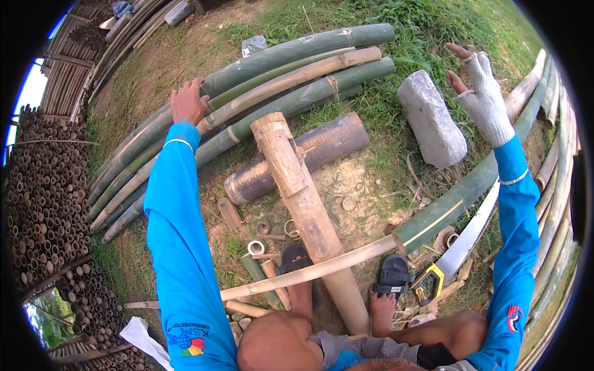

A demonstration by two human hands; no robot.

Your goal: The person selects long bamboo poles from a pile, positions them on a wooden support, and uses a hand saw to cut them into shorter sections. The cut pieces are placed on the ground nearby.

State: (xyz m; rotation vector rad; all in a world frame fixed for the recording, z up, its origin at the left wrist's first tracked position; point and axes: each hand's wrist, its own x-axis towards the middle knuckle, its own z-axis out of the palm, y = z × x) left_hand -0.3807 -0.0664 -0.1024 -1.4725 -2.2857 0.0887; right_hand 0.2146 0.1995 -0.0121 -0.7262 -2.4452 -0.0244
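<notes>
Our left sleeve (176, 247) and right sleeve (520, 216) are long and bright blue, each with 1 thin pale band (179, 143) near the wrist. On the upper part of the left sleeve we carry a printed badge (189, 344) with dark blue lettering, a round emblem and a patch of red, yellow and green. The right sleeve bears a red and white mark (513, 318). Our left hand (188, 102) is bare; on our right hand (479, 93) we wear an off-white knitted glove (493, 119), 2 bare digits poking out. We have grey shorts (337, 344), bare knees (272, 343) and 2 dark, open-toed sandals (395, 274) with broad straps.
</notes>
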